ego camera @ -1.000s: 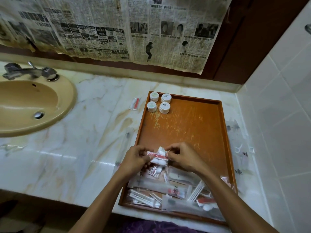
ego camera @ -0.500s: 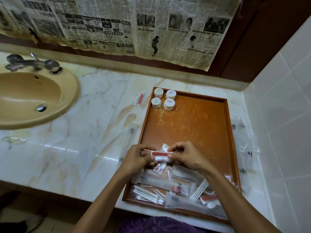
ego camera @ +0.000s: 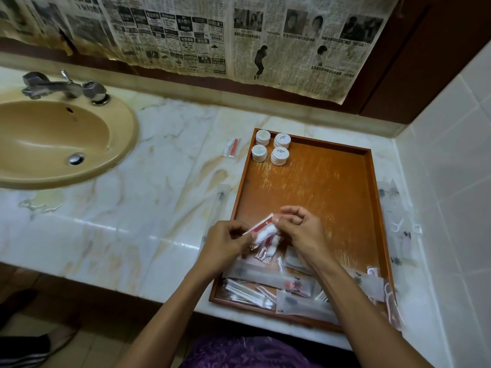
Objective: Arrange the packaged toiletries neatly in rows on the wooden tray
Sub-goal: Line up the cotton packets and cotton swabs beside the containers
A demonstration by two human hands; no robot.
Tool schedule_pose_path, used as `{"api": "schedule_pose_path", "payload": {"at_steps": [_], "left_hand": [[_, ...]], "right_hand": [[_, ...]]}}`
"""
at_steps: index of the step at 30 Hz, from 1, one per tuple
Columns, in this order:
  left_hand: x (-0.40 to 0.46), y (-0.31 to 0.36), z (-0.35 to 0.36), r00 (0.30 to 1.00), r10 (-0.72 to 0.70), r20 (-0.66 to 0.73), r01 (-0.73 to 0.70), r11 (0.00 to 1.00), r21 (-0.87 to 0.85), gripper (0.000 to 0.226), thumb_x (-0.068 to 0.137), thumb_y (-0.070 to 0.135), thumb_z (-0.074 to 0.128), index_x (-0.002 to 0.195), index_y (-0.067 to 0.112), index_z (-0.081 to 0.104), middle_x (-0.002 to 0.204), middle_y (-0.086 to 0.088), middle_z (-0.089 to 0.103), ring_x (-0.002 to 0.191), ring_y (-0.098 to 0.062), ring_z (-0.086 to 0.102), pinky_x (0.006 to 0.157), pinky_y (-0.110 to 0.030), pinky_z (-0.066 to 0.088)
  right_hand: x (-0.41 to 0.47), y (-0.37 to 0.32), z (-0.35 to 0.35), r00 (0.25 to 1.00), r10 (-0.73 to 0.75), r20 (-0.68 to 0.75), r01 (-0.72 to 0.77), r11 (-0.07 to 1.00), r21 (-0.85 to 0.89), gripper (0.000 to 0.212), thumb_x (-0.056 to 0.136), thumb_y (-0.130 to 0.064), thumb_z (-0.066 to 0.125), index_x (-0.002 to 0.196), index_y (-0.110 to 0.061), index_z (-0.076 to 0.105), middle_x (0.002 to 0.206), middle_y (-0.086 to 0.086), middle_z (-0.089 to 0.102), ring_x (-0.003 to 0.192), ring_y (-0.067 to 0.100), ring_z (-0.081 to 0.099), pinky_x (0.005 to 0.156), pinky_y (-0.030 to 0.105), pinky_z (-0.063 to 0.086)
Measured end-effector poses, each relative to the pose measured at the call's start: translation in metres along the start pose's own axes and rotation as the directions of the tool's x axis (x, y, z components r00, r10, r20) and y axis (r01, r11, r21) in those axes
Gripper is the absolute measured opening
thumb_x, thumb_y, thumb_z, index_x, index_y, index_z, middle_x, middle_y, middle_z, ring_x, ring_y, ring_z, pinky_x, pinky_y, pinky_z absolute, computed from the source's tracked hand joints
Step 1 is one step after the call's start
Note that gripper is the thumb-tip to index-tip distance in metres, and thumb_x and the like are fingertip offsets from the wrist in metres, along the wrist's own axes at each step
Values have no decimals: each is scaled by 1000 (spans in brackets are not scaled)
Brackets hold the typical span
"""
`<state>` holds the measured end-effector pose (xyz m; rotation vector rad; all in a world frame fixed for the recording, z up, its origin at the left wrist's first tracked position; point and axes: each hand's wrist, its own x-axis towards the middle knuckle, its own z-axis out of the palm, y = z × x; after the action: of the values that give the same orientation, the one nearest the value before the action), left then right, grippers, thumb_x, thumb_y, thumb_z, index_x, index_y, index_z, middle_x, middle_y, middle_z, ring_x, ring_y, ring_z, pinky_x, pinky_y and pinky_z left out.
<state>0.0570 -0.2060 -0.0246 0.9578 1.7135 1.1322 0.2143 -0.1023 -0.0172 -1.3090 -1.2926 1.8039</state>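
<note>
Wooden tray (ego camera: pixel 318 187) shows a scuffed orange-brown face, pale scratches running through the varnish. 4 round white stacks (ego camera: pixel 272 150) look like matt wrapped paper. Clear glossy plastic packets (ego camera: pixel 268 281) crinkle along the near end. Marble counter (ego camera: pixel 132 208) is polished, catching light. Sink (ego camera: pixel 53 139) is smooth tan glazed ceramic, its tap (ego camera: pixel 63 87) dull grey metal. Yellowed, ragged newspaper (ego camera: pixel 212 41) is matt. Wall tiles (ego camera: pixel 457 168) gleam softly.
</note>
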Motion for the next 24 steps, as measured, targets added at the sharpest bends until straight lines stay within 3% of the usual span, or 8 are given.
{"api": "schedule_pose_path", "payload": {"at_steps": [3,7,11,14,17,20,24], "left_hand": [[0,-4,0,993,-15,-119,15,1000,3,4,83,12,73,86,14,75,71,-2,73,64,-21,71,62,-36,59],[-2,-4,-2,993,-49,-103,49,999,1,9,80,8,76,87,11,73,68,-3,72,64,-18,71,65,-33,58],[-6,-1,-8,994,28,-102,-22,998,52,18,80,13,77,95,22,75,76,10,73,73,-2,69,66,-15,54],[-7,1,-9,995,51,-83,-44,995,89,24,82,12,74,81,36,72,71,20,71,70,2,67,60,-10,49],[-5,0,-11,997,4,-72,3,995,96,17,85,12,70,79,27,72,70,9,71,67,-5,67,62,-22,54],[-3,-1,-11,997,-45,-64,48,998,48,8,85,9,67,79,14,70,70,-4,68,67,-19,66,69,-42,59],[-1,-6,-11,995,-75,-68,74,997,-12,3,84,7,67,81,8,68,73,-14,68,66,-31,67,68,-47,58]], "right_hand": [[-6,8,10,997,64,31,-65,997,35,20,81,-4,72,99,-5,65,80,11,74,62,19,66,53,26,55],[-9,16,16,994,66,84,-61,996,-61,5,84,-4,71,88,-2,67,70,15,71,53,17,59,45,26,47],[-7,16,19,992,2,127,17,988,-155,5,85,-5,69,83,-9,72,74,12,73,64,23,69,56,31,56],[-4,15,22,987,-4,164,39,977,-208,4,85,-8,70,85,-10,73,77,11,73,69,24,71,63,33,57],[-5,14,23,984,3,180,35,978,-206,7,87,-11,70,85,-6,72,71,13,70,60,23,64,61,40,53],[-8,13,25,984,4,176,35,975,-219,8,88,-15,69,85,-7,72,68,8,68,58,18,60,58,37,49],[-9,12,24,980,53,191,-4,968,-250,9,80,-10,77,86,-6,71,72,7,70,65,15,64,66,38,53]]}}
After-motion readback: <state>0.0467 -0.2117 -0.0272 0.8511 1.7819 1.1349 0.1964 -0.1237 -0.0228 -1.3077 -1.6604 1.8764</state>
